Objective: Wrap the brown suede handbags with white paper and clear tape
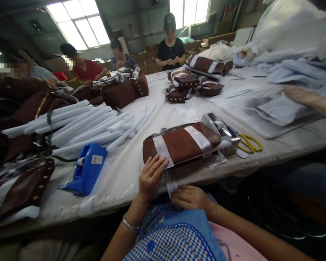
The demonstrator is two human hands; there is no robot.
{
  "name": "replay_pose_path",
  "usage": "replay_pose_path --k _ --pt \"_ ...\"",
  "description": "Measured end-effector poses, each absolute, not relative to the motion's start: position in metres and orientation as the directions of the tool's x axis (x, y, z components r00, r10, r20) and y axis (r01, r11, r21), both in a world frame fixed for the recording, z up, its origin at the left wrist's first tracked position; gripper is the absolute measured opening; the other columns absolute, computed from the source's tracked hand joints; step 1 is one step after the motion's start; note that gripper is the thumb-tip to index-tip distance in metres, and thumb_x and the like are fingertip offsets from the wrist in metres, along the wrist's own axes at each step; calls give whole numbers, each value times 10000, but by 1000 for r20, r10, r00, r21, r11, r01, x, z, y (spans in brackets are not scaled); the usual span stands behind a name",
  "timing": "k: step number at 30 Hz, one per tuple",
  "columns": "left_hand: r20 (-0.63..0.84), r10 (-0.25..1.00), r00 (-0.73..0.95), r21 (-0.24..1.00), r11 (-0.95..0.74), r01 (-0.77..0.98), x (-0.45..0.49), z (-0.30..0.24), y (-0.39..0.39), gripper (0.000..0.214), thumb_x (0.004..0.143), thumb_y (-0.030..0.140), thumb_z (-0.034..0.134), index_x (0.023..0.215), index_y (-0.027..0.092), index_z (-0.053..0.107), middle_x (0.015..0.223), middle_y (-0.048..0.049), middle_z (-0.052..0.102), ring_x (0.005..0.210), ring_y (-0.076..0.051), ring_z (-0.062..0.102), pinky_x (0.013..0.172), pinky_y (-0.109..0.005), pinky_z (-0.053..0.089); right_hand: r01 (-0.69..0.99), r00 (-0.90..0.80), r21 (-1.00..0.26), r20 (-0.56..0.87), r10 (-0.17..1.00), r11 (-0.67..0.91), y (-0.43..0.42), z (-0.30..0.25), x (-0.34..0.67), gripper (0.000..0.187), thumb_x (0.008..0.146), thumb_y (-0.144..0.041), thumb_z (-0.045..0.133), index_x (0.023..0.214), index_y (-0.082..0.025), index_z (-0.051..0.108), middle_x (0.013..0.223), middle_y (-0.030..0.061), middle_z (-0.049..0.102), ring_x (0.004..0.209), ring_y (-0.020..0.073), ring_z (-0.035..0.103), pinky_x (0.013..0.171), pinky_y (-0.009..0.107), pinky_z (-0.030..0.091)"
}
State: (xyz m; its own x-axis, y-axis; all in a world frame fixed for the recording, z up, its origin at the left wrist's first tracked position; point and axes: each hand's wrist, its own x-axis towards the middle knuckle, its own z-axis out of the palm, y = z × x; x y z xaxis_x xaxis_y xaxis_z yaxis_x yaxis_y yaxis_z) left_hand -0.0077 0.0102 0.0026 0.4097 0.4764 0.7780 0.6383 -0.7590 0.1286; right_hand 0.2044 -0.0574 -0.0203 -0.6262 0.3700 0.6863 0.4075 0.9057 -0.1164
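A brown bag [176,146], folded into a long bundle, lies near the table's front edge with two pale bands across it. My left hand [152,175] rests on its left end, fingers stretched over the white band [163,150]. Just below the edge, my right hand [191,197] has its fingers closed at a thin whitish strip [171,187]; part of the strip is hidden by the fingers. A grey tape dispenser [220,128] stands against the bag's right end, and yellow-handled scissors [250,144] lie beside it.
To the left are a blue tape dispenser [89,168], several white paper rolls [84,125] and a studded brown bag [24,188]. More wrapped bags [183,78] lie farther back. Another person's hand [299,95] touches plastic sheets [280,110] at right. Several people sit or stand across the table.
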Motion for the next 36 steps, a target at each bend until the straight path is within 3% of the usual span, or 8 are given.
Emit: replay_pose_path --k 4,12,27,36 --pt "768 455 450 68 -757 649 -9 -3 10 474 921 40 569 1362 214 560 1281 -72 691 1330 -231 544 1135 -479 447 384 -651 -103 675 349 917 -58 -20 204 194 976 -123 500 973 -147 692 882 44 772 844 144 723 824 294 599" --pt "761 460 457 59 -751 658 -13 -10 11 443 940 68 547 1362 200 560 1323 -90 664 1329 -220 545 1142 -447 440 323 -693 -100 653 307 941 -58 -31 211 265 1015 -167 443 991 -154 706 929 31 775 848 137 720 839 293 591" --pt "653 508 562 7 -746 666 -15 -15 -19 410 965 111 523 1355 220 579 1310 -50 671 1255 -198 594 1155 -424 438 402 -616 -194 665 421 895 -53 21 219 180 957 -127 540 1073 -133 678 990 89 771 971 172 725 917 335 588" --pt "663 509 549 -3 -731 683 -14 -24 -25 449 964 159 550 1408 226 528 1123 -29 721 1113 -173 647 1171 -427 417 387 -599 -207 684 416 899 -27 40 219 268 955 -93 538 1176 -157 675 1006 86 770 936 164 729 905 338 606"
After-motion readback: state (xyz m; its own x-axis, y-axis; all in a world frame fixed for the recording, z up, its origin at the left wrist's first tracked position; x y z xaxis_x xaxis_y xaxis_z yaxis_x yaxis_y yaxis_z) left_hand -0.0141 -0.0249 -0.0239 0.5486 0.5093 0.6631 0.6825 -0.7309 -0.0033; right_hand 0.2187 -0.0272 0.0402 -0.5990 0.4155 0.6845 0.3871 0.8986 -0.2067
